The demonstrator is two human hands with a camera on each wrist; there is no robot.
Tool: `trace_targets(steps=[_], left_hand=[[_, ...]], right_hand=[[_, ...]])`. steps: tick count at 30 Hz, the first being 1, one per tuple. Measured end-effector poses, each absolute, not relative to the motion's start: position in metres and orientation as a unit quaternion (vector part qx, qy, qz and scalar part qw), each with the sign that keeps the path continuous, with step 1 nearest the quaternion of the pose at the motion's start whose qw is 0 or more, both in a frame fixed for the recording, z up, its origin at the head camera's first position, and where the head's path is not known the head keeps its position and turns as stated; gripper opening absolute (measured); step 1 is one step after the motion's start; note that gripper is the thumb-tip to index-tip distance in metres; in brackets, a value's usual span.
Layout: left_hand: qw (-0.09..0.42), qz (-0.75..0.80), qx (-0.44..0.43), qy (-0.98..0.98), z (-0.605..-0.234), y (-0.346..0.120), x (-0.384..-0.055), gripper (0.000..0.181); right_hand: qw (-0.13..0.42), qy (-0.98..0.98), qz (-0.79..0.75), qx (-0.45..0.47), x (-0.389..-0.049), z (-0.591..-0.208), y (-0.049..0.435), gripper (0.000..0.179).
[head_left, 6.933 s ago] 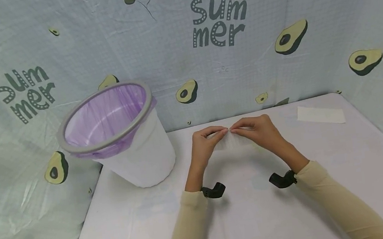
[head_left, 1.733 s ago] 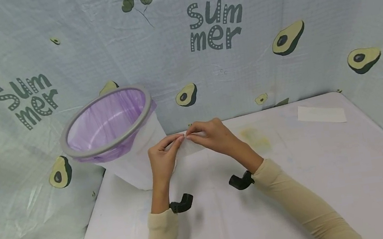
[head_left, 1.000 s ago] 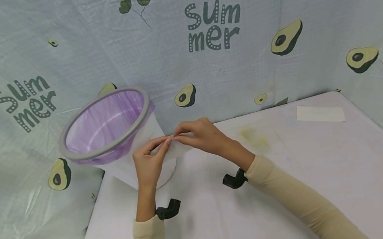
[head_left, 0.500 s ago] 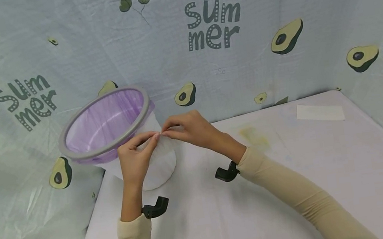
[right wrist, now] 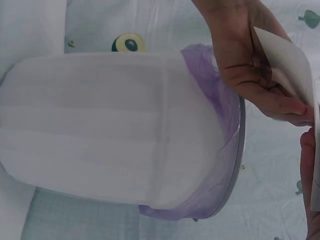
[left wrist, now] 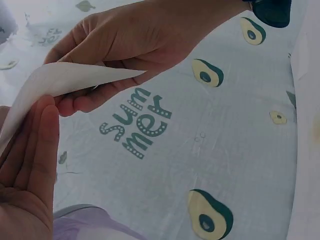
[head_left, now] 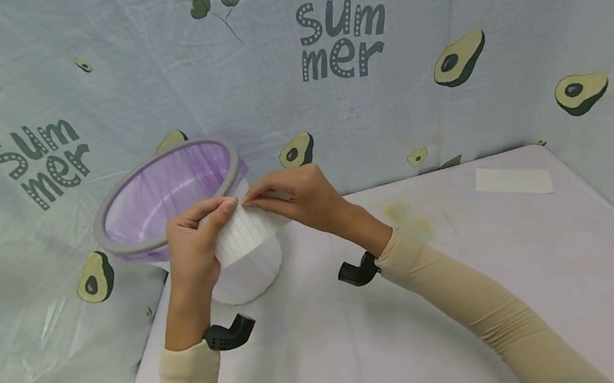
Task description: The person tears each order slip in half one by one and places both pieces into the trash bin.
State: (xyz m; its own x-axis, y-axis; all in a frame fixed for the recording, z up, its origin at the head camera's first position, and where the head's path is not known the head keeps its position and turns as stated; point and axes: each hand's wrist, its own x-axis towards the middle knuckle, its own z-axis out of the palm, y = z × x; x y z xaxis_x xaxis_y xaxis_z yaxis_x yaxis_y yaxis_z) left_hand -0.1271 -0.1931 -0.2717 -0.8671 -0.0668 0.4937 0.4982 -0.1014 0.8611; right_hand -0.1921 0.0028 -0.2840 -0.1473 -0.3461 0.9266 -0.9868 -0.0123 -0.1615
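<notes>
In the head view, a piece of white lined paper (head_left: 244, 233) hangs between the two hands, in front of the bin. My left hand (head_left: 193, 245) pinches its upper edge between thumb and forefinger. Close beside that grip, the right hand (head_left: 305, 198) pinches the same edge, fingertips nearly touching. The left wrist view shows the paper (left wrist: 75, 80) curving edge-on between the hands. In the right wrist view the paper (right wrist: 290, 60) bends past the left hand (right wrist: 250, 65). I cannot tell whether the paper has a tear.
A white waste bin (head_left: 248, 277) with a grey rim and purple liner stands tilted at the table's left rear. A white paper strip (head_left: 514, 181) lies at the right rear. The table (head_left: 396, 335) has a faint yellow stain. Printed sheeting (head_left: 381, 136) hangs behind.
Both hands have moved left from mid-table to the front of the bin, carrying the paper and rising a little. The paper has turned, so its lined face now shows.
</notes>
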Motion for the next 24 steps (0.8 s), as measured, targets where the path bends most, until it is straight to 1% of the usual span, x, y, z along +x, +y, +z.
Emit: trace_targets(steps=[3,6,11,15,19,24], left_hand=[[0.218,-0.688,-0.171,-0.670,-0.262,-0.195,-0.122,0.002],[0.238,-0.628,-0.177,-0.720,-0.250,-0.198,-0.116,0.008],[0.246,-0.529,-0.194,-0.789,-0.228,-0.199,-0.105,0.014],[0.254,-0.487,-0.220,-0.807,-0.211,-0.202,-0.099,0.012],[0.264,-0.440,-0.216,-0.830,-0.198,-0.207,-0.095,0.010],[0.282,-0.377,-0.207,-0.858,-0.190,-0.211,-0.094,0.010]], right_hand=[[0.367,-0.599,0.453,0.549,-0.190,-0.279,0.002,0.009],[0.361,-0.593,0.458,0.555,-0.188,-0.275,0.002,0.009],[0.347,-0.580,0.456,0.578,-0.183,-0.265,0.008,0.012],[0.340,-0.573,0.457,0.590,-0.181,-0.256,0.011,0.013],[0.342,-0.579,0.455,0.584,-0.181,-0.251,0.012,0.012],[0.346,-0.584,0.455,0.576,-0.181,-0.248,0.011,0.010]])
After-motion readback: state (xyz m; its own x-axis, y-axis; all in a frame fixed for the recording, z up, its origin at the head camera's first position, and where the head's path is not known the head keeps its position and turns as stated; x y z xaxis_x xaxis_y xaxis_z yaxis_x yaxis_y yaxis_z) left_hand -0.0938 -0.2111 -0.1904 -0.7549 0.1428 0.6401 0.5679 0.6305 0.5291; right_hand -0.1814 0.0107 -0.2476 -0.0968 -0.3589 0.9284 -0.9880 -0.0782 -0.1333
